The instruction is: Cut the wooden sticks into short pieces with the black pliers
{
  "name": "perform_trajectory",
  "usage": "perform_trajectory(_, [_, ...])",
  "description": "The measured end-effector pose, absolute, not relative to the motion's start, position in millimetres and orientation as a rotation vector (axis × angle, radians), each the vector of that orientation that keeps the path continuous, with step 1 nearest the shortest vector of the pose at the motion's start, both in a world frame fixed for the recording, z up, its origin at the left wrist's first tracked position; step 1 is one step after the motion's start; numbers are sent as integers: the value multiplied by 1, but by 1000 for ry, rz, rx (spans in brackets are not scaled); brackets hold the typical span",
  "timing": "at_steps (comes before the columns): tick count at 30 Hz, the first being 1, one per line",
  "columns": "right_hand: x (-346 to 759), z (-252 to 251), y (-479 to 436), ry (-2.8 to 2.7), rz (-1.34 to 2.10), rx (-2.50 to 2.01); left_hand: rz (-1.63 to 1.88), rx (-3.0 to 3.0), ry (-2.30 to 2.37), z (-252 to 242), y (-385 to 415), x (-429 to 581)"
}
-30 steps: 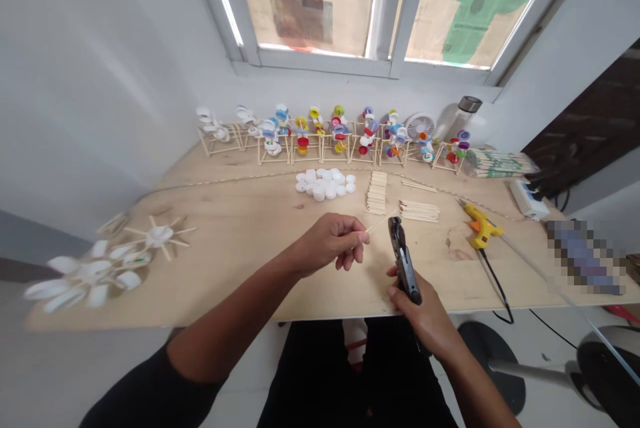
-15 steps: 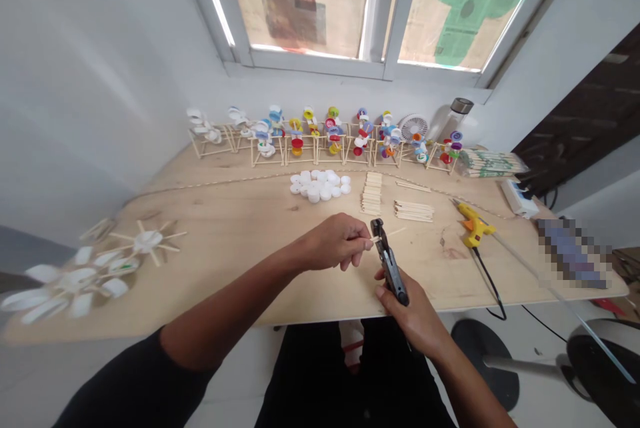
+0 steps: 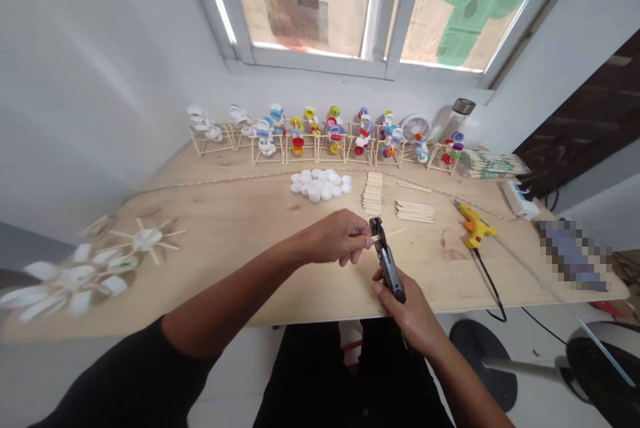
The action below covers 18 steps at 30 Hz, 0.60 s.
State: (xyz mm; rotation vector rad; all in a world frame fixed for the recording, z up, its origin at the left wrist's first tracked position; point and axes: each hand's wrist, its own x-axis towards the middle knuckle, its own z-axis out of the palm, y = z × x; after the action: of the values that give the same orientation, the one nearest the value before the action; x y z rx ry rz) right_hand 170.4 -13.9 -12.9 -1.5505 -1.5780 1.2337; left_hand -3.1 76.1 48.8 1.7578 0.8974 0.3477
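Table [image 3: 225, 221]: pale wooden top; both hands are held above its near side.
Model row [image 3: 335, 141]: stick frames with white and coloured caps are lined up along the back.
Spoked wheels [image 3: 147, 239]: two are laid at the far left; one is seen with bare spokes, the other with white pieces at its spoke ends.
Left hand [image 3: 345, 238]: fingers are drawn in; a thin stick [image 3: 375, 238] is pinched between thumb and fingers.
Right hand [image 3: 410, 308]: wrapped around the handles of a pliers-like tool [image 3: 387, 261]; its head is tilted up and away.
Cap pile [image 3: 323, 185]: white, gathered beyond the left hand.
Glue gun [image 3: 477, 225]: yellow, laid well to the right of the tool.
Stick stacks [image 3: 372, 193]: two, laid just right of the caps.
Thin stick: located at the tool's head, its far end seen beyond; how tightly it is gripped by the jaws cannot be told. Judged very light, stiff, dry rather than slippery, and easily snapped or splintered. Best held close to the tool, fingertips kept clear of the jaws.
Tool handling: judged heavier and rigid; best gripped low on the handles.
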Motion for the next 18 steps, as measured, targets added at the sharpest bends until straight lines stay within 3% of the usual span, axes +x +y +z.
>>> perform_trajectory(18, [163,-21,-2,-1548,1179,-1569,365,1943,946,52,92,-3])
